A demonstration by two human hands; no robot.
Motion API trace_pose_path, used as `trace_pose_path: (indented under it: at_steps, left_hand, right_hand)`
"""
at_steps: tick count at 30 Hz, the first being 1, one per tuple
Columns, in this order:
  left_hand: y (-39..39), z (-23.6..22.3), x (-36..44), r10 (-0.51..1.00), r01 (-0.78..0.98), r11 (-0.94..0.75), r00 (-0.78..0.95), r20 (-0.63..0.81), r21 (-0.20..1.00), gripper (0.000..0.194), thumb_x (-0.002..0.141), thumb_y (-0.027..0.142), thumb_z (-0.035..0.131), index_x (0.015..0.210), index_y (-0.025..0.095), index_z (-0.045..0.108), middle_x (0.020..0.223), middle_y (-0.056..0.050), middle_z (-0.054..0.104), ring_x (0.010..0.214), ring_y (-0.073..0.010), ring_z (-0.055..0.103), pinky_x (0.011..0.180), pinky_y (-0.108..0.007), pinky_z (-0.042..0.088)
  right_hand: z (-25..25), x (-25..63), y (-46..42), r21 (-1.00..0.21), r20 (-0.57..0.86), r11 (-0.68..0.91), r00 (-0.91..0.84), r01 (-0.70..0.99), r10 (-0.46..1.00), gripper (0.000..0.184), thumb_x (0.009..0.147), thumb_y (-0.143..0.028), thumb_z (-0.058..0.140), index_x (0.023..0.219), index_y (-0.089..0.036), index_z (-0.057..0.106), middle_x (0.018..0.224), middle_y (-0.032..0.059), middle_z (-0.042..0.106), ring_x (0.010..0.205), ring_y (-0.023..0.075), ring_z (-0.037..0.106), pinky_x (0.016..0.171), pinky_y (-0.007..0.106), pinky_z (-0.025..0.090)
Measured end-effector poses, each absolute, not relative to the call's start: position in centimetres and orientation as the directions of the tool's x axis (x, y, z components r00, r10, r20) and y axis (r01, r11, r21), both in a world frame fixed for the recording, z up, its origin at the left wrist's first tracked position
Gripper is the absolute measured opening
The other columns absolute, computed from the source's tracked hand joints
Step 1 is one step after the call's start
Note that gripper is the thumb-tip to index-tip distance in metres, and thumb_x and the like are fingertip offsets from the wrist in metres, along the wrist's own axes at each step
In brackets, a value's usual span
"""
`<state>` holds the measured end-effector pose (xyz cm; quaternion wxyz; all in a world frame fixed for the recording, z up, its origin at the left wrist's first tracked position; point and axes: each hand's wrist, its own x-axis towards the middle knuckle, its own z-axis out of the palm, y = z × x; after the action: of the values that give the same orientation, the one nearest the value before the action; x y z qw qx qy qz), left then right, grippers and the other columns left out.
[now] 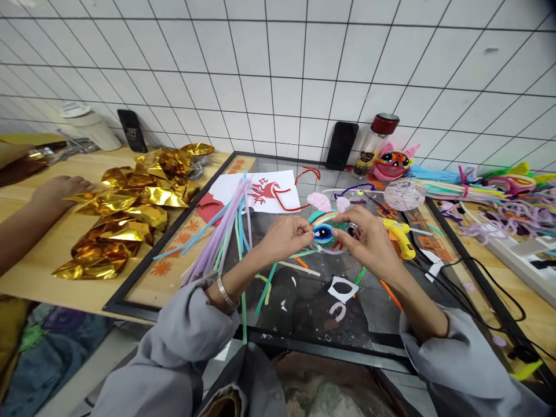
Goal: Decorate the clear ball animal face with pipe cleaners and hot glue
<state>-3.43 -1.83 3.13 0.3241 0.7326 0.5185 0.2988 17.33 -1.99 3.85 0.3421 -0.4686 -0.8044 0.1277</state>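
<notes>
A colourful pipe-cleaner animal face (324,215) with pink fuzzy ears and a rainbow-banded brow sits in front of me, over the black-framed glass board. On it shows a blue eye (322,233) with a black pupil. My left hand (287,236) is closed in a pinch at the eye's left edge. From the other side, my right hand (364,236) grips the face with thumb and fingers, covering much of its right half. A yellow glue gun (400,237) lies to the right of that hand. Beneath the face is a white paper scrap (343,288) with an oval hole.
Lilac, blue and green pipe cleaners (226,226) lie left of my hands by a red-and-white paper (264,194). Gold foil (143,202) and another person's arm (47,202) are at left. Behind stand a phone (341,145) and bottle (372,147); cables (473,301) run at right.
</notes>
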Motion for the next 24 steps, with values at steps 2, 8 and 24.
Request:
trace_pose_path:
  at_steps: [2,8,24]
  left_hand:
    - [-1.83,3.09,-3.40,0.953,0.570,-0.263,0.278,0.118,0.779,0.019,0.074,0.024,0.054,0.057,0.016,0.057,0.054,0.004,0.042,0.053,-0.0096,0.035,0.055,-0.026,0.022]
    - [-1.64,2.60,-3.37,0.954,0.581,-0.269,0.271,0.128,0.768,0.017,0.075,0.025,0.055,0.063,0.016,0.063,0.056,0.003,0.048,0.055,-0.0108,0.042,0.054,-0.026,0.024]
    - [-1.49,2.25,-3.62,0.955,0.589,-0.255,0.280,0.102,0.767,0.023,0.082,0.032,0.055,0.067,0.016,0.063,0.054,0.004,0.046,0.053,-0.0109,0.041,0.054,-0.027,0.023]
  right_hand:
    - [3.87,17.20,-2.04,-0.481,0.435,0.519,-0.321,0.707,0.841,0.015,0.088,-0.034,0.064,0.095,-0.023,0.070,0.095,0.0054,0.069,0.093,0.0251,0.062,0.080,0.038,0.037]
    - [3.63,16.98,-1.80,-0.432,0.469,0.505,-0.292,0.747,0.833,0.014,0.088,-0.034,0.063,0.093,-0.023,0.069,0.096,0.0056,0.070,0.095,0.0261,0.063,0.079,0.039,0.034]
    - [3.77,16.52,-1.74,-0.464,0.474,0.471,-0.238,0.750,0.848,0.010,0.080,-0.027,0.064,0.088,-0.022,0.066,0.091,0.0061,0.067,0.088,0.0261,0.063,0.076,0.039,0.041]
